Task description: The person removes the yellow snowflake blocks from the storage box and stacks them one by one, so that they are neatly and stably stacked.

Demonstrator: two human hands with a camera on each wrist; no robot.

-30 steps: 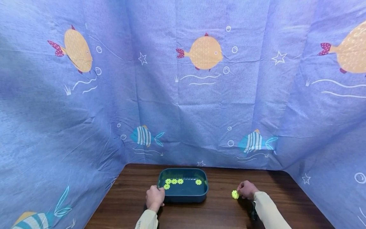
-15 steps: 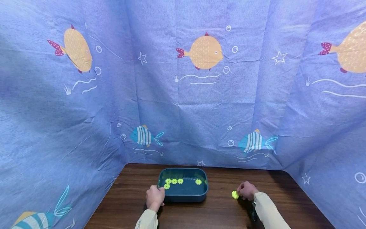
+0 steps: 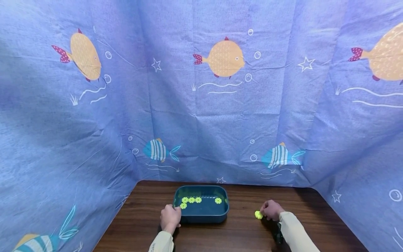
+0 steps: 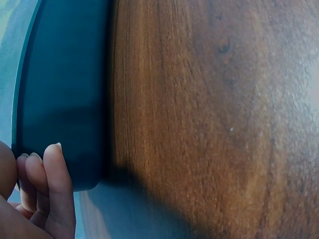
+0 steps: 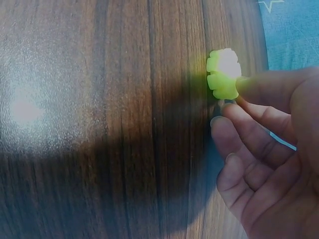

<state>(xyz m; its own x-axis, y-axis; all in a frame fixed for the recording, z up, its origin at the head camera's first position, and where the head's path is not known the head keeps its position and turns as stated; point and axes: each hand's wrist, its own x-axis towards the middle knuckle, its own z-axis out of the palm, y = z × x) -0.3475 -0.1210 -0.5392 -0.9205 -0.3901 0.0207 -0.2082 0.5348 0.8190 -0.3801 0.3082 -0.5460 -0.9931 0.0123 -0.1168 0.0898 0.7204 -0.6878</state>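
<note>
My left hand grips the near left corner of a dark teal rectangular tub, thumb over the rim and fingers against the outer wall, as the left wrist view shows. Inside the tub lie several yellow-green flower-shaped pieces, among them a lone piece toward the right. To the right of the tub, my right hand pinches another yellow-green flower-shaped piece between thumb and fingers. In the right wrist view that piece is tilted on edge close to the tabletop; whether it touches the wood I cannot tell.
Both hands work over a dark brown wood-grain table. A blue fabric curtain printed with fish encloses the back and both sides of it. A band of wood separates the tub from my right hand.
The piece in my right hand has tipped slightly and shows less of its flat face. Both hands stay where they were, and the tub has not moved.
</note>
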